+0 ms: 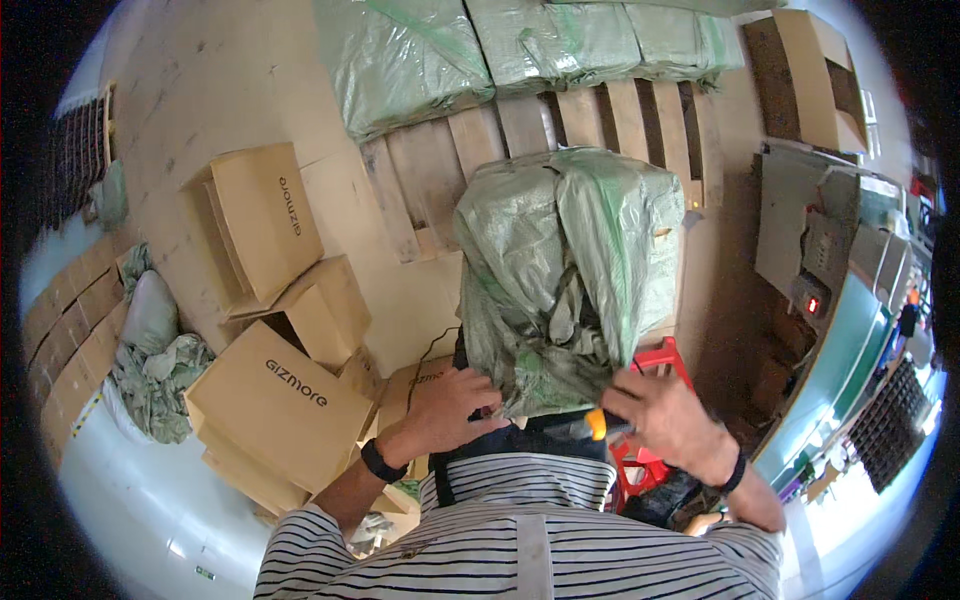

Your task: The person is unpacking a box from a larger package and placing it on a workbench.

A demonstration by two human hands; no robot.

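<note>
In front of me a bulky bundle wrapped in a pale green woven plastic sack [510, 230] stands upright, with crumpled folds hanging down its near side. My left hand [450, 408] is curled at the sack's lower left edge, its fingers closed on the plastic; a small dark patch shows between thumb and fingers. By the lower right edge, my right hand [660, 415] is closed around a small tool with a yellow-orange end [597, 424]. A greyish part of it points left; its exact kind is unclear.
Several brown cardboard boxes [295, 395] are piled on the left beside crumpled green sacking [165, 385]. A wooden pallet [430, 165] bearing green-wrapped bales [560, 45] lies beyond. A red plastic stool [655, 362] stands right, near a grey machine [810, 225].
</note>
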